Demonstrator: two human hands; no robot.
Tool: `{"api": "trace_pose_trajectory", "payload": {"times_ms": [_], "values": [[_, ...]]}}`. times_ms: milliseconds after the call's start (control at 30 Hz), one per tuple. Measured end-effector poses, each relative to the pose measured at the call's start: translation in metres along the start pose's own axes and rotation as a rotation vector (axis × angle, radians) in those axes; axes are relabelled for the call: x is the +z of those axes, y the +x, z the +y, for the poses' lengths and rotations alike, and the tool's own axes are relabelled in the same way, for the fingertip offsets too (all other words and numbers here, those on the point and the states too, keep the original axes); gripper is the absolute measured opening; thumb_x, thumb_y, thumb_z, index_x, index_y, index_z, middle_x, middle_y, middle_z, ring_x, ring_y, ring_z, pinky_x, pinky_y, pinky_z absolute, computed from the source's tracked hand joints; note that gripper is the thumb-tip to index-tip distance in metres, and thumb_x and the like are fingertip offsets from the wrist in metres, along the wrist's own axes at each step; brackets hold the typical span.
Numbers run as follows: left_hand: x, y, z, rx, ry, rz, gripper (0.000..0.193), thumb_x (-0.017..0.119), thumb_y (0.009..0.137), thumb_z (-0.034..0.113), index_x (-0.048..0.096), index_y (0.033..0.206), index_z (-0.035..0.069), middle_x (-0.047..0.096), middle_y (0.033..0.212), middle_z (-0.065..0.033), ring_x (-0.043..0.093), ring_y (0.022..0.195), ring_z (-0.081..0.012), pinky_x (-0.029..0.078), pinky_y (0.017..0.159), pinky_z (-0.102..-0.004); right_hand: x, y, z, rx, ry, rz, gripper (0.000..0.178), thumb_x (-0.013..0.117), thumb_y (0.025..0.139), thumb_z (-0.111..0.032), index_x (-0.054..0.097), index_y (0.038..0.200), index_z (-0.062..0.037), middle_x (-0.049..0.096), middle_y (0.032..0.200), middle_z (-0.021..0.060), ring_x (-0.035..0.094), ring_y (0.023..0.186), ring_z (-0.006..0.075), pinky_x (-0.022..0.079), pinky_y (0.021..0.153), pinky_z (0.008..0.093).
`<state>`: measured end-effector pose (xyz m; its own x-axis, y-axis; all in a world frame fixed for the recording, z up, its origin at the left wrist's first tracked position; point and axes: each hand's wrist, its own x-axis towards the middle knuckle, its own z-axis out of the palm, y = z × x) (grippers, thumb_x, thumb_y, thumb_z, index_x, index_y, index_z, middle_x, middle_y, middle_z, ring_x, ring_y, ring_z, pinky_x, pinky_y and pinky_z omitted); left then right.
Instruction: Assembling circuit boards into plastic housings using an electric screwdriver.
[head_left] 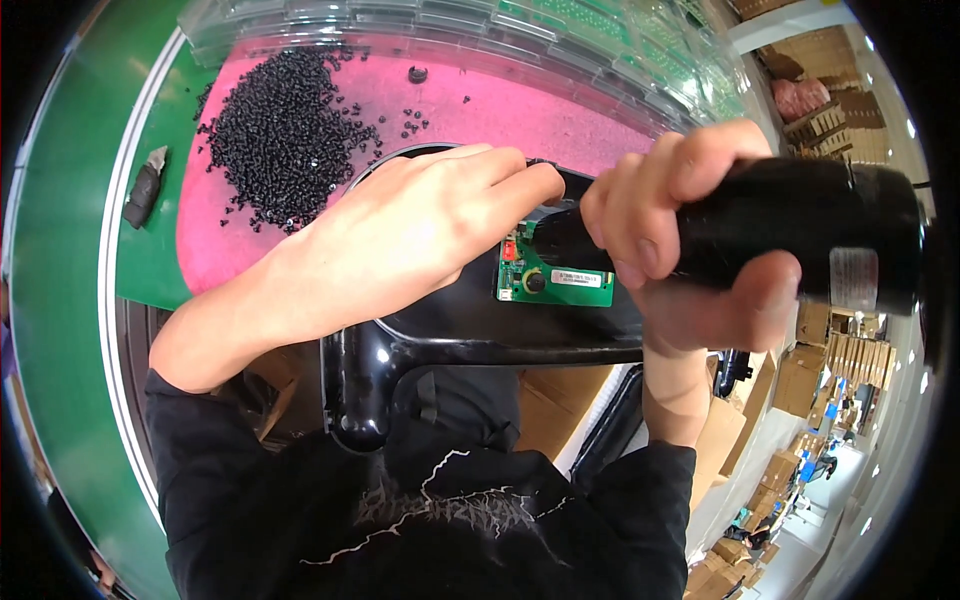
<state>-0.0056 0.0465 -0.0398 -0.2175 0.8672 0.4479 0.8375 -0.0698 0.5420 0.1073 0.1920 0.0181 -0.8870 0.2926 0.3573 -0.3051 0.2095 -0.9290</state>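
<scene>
A green circuit board (590, 292) with a red connector and a white label lies in a glossy black plastic housing (470, 352). Wrapped round a thick black electric screwdriver (800, 225) is my right hand (665, 220); the tool's narrow end points down over the board's upper part, and its tip is hidden. Just left of that end is my left hand (430, 215), its fingers bent and closed near the board's upper edge. Whatever those fingertips hold, if anything, is out of sight behind the hand.
A heap of small black screws (290, 140) lies on a pink mat (480, 100), with a few loose ones to its right. Clear plastic trays (450, 35) line the far side. A dark wrapped piece (146, 190) lies on the green surface at left. Cardboard boxes (570, 400) stand below.
</scene>
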Motion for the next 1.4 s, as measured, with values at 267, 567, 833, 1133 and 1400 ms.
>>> {"api": "trace_pose_trajectory", "payload": {"times_ms": [267,567,833,1133,1400], "values": [[0.0,-0.001,0.001,0.048,-0.026,0.037,0.041,0.058,0.076,-0.003,0.053,0.117,-0.002,0.06,0.093,-0.0165,0.062,0.092,-0.0369,0.051,0.077,-0.0443,-0.007,0.006,0.011,-0.047,0.124,-0.098,0.064,0.057,0.084,-0.068,0.049,0.101,-0.0064,0.045,0.061,-0.0033,0.04,0.048,0.0075,0.036,0.052,0.0264],[-0.001,0.0,0.0,-0.011,-0.124,-0.089,0.037,0.068,0.081,0.001,0.057,0.117,0.001,0.062,0.089,-0.0148,0.064,0.083,-0.0337,0.052,0.072,-0.0417,0.002,-0.02,0.0,-0.111,0.27,0.161,0.063,0.062,0.082,-0.065,0.05,0.104,-0.0074,0.05,0.064,-0.001,0.045,0.049,0.0111,0.038,0.053,0.0299],[-0.007,0.006,0.009,0.043,-0.27,0.004,0.035,0.072,0.079,-0.003,0.061,0.112,0.001,0.066,0.09,-0.0125,0.068,0.079,-0.0254,0.055,0.07,-0.0344,-0.024,-0.019,-0.022,-0.298,0.567,0.028,0.052,0.064,0.084,-0.055,0.053,0.104,-0.008,0.05,0.069,-0.0016,0.047,0.051,0.0092,0.038,0.057,0.0287],[-0.005,0.008,0.004,0.18,-0.269,0.047,0.032,0.075,0.076,-0.004,0.06,0.104,-0.001,0.066,0.087,-0.0113,0.067,0.076,-0.0235,0.055,0.066,-0.0318,-0.024,-0.026,-0.023,-0.313,0.65,0.117,0.055,0.068,0.081,-0.055,0.052,0.104,-0.0083,0.051,0.068,-0.0036,0.047,0.05,0.0086,0.038,0.055,0.0273],[-0.003,0.008,0.01,0.052,-0.266,0.053,0.032,0.073,0.076,-0.002,0.062,0.106,0.002,0.062,0.079,-0.0074,0.063,0.071,-0.0218,0.051,0.063,-0.0326,-0.044,-0.027,-0.014,-0.415,0.446,-0.058,0.056,0.068,0.08,-0.058,0.053,0.107,-0.0108,0.052,0.069,-0.0044,0.048,0.05,0.0082,0.039,0.054,0.0275]]}}
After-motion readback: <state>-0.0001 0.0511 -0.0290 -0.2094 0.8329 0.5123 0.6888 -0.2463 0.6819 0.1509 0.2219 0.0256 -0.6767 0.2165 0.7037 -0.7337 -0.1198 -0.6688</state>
